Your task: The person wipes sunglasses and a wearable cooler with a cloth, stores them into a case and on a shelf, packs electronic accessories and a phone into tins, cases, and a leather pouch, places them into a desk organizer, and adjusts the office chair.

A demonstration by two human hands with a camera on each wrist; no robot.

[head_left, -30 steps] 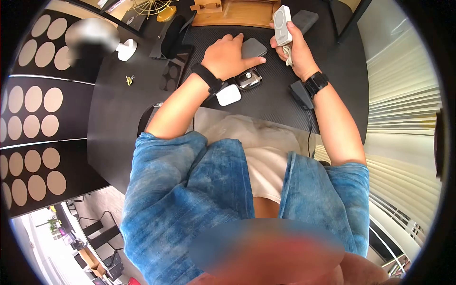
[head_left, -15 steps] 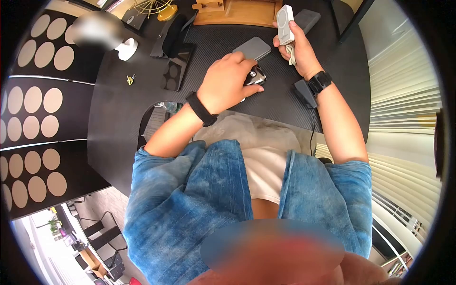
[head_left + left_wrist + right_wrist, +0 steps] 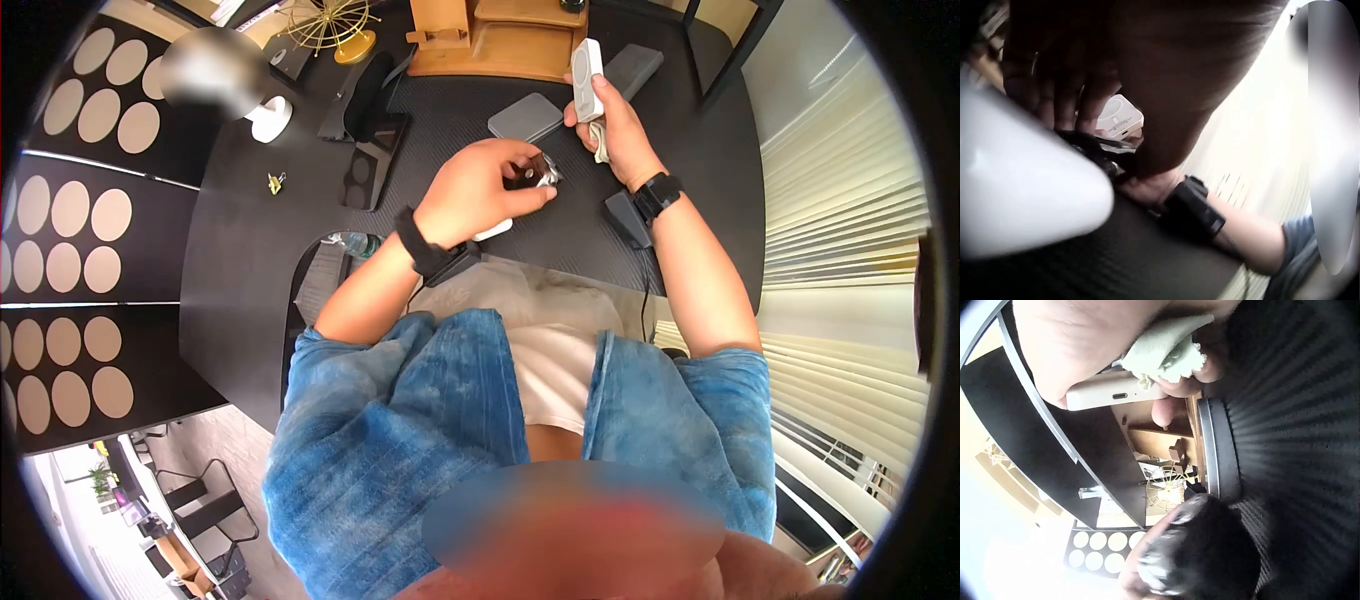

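Observation:
The left hand pinches a small dark, shiny object between thumb and fingers, over the black desk mat; its underside shows large and blurred in the right wrist view. A white rounded case lies partly hidden under that hand and looms at the left of the left wrist view. The right hand grips a white rectangular device with a circle on its face, together with a pale crumpled strip. A port shows in the device's edge. Beyond the left hand lies a flat grey device.
At the back stands a wooden organizer, with a grey slab to its right. A dark phone-like panel, a gold wheel ornament, a white round stand and a small yellow-green item are on the left.
The left hand has moved from the grey device toward the body and taken hold of the dark shiny object. The right hand still holds the white device, and the head view has shifted slightly.

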